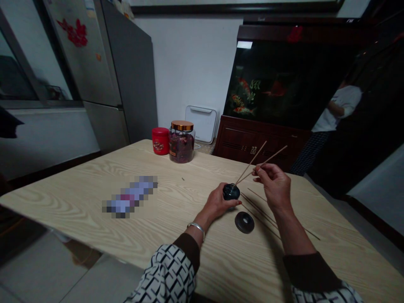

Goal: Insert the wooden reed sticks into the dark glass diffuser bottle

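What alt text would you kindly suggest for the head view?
A person's left hand holds a small dark bottle at a wood-grain table while the right hand pinches one of two thin sticks angled from its mouth; loose sticks and a dark ring lie nearby.

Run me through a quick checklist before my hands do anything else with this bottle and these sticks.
1. Left hand steadying the dark bottle: ok, it grips the side.
2. Right hand holding a stick: ok, pinched in the fingers.
3. That stick's lower end inside the bottle: cannot tell, it meets the mouth but the tip is hidden.
4. Dark ring clear of the bottle's mouth: ok, it lies on the table.
5. Loose sticks gathered: not ok, several lie scattered.
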A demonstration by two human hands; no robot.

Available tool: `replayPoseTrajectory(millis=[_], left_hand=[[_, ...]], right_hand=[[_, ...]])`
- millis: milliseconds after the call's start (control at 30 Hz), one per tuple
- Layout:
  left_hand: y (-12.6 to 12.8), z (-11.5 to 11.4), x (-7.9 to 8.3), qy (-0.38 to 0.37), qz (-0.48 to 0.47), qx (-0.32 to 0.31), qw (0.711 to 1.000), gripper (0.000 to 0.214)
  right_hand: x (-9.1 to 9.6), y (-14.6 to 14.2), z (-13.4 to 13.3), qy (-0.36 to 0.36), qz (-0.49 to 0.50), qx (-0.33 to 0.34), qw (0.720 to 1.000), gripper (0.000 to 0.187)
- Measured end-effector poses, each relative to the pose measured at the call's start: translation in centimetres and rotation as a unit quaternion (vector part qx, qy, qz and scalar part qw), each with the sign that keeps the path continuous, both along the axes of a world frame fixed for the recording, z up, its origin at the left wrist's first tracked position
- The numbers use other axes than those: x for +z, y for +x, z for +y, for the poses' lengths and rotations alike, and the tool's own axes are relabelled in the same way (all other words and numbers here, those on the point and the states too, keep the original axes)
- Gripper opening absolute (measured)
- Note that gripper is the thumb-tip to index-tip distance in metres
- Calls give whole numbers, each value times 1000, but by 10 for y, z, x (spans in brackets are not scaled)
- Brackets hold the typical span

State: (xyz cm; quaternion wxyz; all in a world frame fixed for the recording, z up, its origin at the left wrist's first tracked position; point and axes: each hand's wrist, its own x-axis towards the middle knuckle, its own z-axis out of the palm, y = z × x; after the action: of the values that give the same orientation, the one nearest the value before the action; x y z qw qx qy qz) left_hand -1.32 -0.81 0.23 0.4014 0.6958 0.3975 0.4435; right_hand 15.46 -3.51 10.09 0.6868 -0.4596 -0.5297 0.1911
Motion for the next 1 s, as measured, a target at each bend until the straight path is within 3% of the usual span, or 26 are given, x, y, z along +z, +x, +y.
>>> replayPoseTrajectory(millis=[200, 300, 367, 433, 567, 667, 867, 1000], left_hand=[[1, 1, -2, 8, -2, -4, 1000, 63], [1, 1, -2, 10, -3, -4, 1000, 64], [1, 2, -3, 9, 1, -2, 1000, 66], [1, 2, -3, 7, 5, 0, 1000, 66], [1, 2, -5, 12, 2, 2, 1000, 66], [0, 1, -4, 15, 0, -2, 1000, 66], [0, 0, -2, 17, 10, -1, 1000, 64], [0, 0, -1, 13, 8, 2, 1000, 64]], right_hand=[[-20, -4, 0, -104, -41, 62, 992, 31], [-29, 18, -6, -155, -84, 58, 983, 35], [-38, 45, -11, -188, -166, 8, 968, 33], [-49, 75, -18, -226, -308, -77, 921, 27], [-73, 116, -34, -322, -524, -198, 763, 27], [-85, 122, -41, -344, -580, -220, 705, 28], [-87, 116, -39, -338, -606, -226, 684, 26], [-78, 112, -45, -330, -595, -225, 697, 23]])
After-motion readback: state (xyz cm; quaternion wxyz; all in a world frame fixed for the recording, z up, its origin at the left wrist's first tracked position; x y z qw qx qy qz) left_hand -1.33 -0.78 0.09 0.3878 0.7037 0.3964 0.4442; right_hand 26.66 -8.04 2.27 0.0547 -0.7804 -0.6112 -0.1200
